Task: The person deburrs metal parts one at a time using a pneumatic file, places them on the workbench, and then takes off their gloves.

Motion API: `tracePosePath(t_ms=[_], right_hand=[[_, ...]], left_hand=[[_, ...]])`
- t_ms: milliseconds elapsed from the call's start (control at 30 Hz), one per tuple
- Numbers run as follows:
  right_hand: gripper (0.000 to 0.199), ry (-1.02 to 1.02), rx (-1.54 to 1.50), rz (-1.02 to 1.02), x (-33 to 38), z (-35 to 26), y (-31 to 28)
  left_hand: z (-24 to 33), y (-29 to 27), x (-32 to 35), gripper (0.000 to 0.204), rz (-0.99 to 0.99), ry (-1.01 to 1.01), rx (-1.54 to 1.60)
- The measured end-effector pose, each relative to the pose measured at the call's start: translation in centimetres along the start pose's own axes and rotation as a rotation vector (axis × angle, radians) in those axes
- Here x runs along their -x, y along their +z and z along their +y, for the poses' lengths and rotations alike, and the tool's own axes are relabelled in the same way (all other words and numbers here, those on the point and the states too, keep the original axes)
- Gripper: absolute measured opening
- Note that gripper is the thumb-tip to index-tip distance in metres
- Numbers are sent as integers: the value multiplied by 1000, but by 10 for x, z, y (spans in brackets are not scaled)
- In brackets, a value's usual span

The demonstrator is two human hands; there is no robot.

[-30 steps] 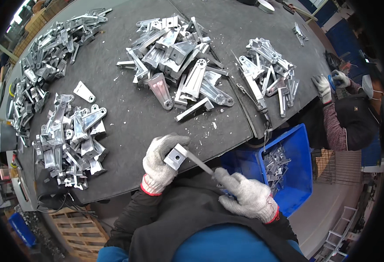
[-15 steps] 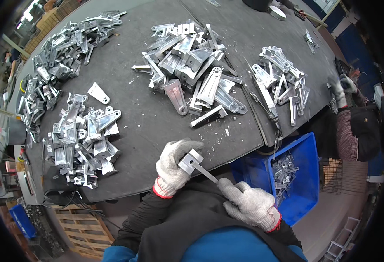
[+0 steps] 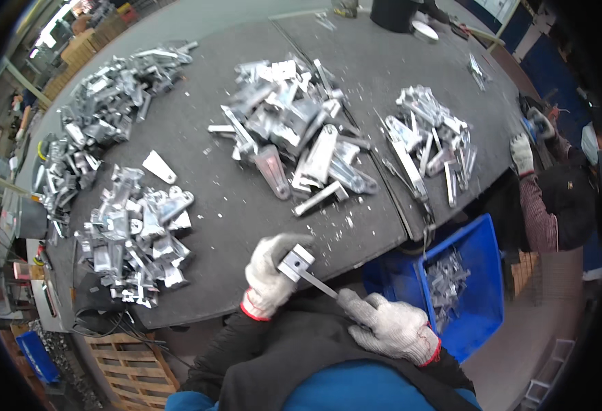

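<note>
To your left a heap of metal parts (image 3: 133,236) lies on the dark table (image 3: 225,198), and your gloved left hand (image 3: 272,274) is curled around a small metal block (image 3: 295,262) at the table's near edge. Your gloved right hand (image 3: 390,327) is closed on the handle of a file (image 3: 320,284), whose blade meets the block. Further right a blue bin (image 3: 482,294) holds more parts below the table edge, and another person's gloved hand (image 3: 521,152) rests by the table's right side.
</note>
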State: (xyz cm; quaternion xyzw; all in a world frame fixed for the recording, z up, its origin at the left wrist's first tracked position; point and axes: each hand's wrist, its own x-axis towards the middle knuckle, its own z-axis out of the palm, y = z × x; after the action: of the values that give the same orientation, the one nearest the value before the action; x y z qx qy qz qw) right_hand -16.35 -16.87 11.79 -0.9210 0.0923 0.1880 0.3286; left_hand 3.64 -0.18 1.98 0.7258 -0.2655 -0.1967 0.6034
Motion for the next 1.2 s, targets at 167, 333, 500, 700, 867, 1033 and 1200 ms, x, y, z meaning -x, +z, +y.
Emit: tracePosePath(t_ms=[167,333,500,700,867,1033,1200], right_hand=[[102,-11,-338,233,-18,27,-20],[109,-38,-700,590,-87,81,-28],[91,-50,-931,554,-135,117,-15],[87,-7,-673,608,-136,123,-12],[99,-109,-713,635,-118,110,-16],[105,-234,-668,623,-115,110,-29],[112,-299,-1528,485,-105,126,-37]], left_hand=[[15,-2,-12,32,-65,26,-43],[52,17,-43,38,-326,-36,-26],[102,75,-112,55,-497,83,135],[130,168,-204,56,-615,-261,157],[164,179,-232,64,-273,176,-30],[160,85,-158,41,-346,40,494],[134,42,-86,27,-30,-132,544]])
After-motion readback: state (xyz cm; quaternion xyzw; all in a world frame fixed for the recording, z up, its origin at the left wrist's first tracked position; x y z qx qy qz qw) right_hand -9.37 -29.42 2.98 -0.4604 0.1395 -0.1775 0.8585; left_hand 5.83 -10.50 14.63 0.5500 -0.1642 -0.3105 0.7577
